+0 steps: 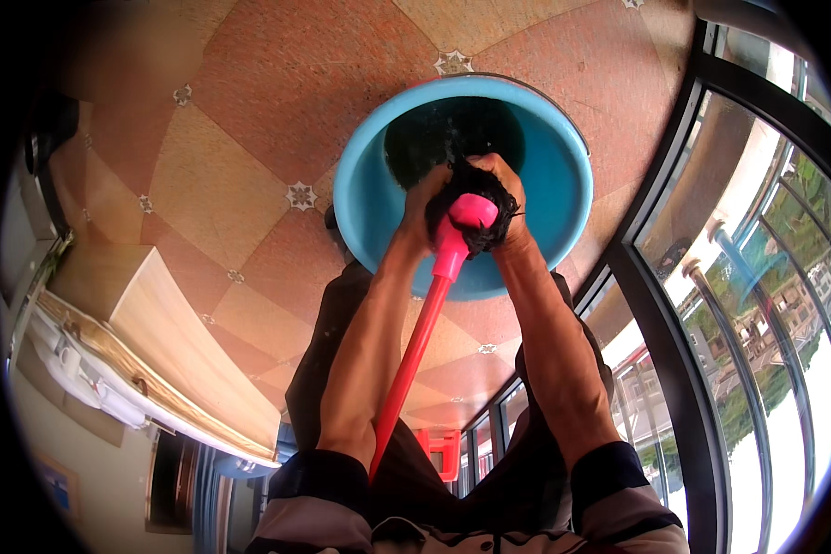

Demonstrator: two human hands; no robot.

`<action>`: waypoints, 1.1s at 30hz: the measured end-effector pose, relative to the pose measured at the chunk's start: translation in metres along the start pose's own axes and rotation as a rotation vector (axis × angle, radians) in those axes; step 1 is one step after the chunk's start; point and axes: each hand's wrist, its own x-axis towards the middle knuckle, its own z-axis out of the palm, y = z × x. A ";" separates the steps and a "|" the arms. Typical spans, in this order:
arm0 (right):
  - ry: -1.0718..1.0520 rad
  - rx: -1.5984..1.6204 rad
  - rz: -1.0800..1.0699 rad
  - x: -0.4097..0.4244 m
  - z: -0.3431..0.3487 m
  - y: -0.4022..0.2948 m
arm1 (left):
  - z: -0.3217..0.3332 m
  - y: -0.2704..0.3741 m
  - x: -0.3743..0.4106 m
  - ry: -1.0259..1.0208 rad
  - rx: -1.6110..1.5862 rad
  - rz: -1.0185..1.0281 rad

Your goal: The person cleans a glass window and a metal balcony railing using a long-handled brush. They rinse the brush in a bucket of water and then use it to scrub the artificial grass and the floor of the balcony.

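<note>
A light blue plastic bucket [464,187] with dark water [422,138] in its bottom stands on the tiled floor between my feet. Over it, my left hand [426,201] and my right hand [507,187] squeeze the black strands of a mop head [488,232] from both sides. The mop's pink plastic socket [453,249] faces me, and its red handle [415,346] slants down past my left forearm towards my lap. Some fingertips are hidden by the strands.
Black-framed windows [685,346] run along the right, with metal railings outside. At lower left stands a wooden piece of furniture [194,360] with white items on it. A red plastic stool or crate [447,453] is behind my legs. The bucket's wire handle [568,118] rests against its far rim.
</note>
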 end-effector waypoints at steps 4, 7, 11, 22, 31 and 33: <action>-0.002 -0.088 0.056 0.001 -0.008 0.003 | 0.007 -0.002 0.000 0.052 -0.040 -0.042; 0.043 -0.172 0.023 0.001 -0.010 0.004 | 0.009 -0.004 -0.001 0.011 -0.024 -0.001; 0.069 -0.269 0.052 0.002 -0.013 0.002 | 0.012 -0.009 0.003 0.021 -0.204 -0.061; 0.002 -0.391 -0.042 0.000 -0.009 -0.029 | 0.003 -0.024 0.014 0.060 -0.259 -0.051; -0.053 -0.319 0.107 0.011 0.002 -0.007 | 0.001 -0.013 0.010 0.047 -0.180 -0.128; 0.007 -0.288 0.064 0.005 0.004 -0.016 | 0.000 -0.013 0.008 0.039 -0.166 -0.141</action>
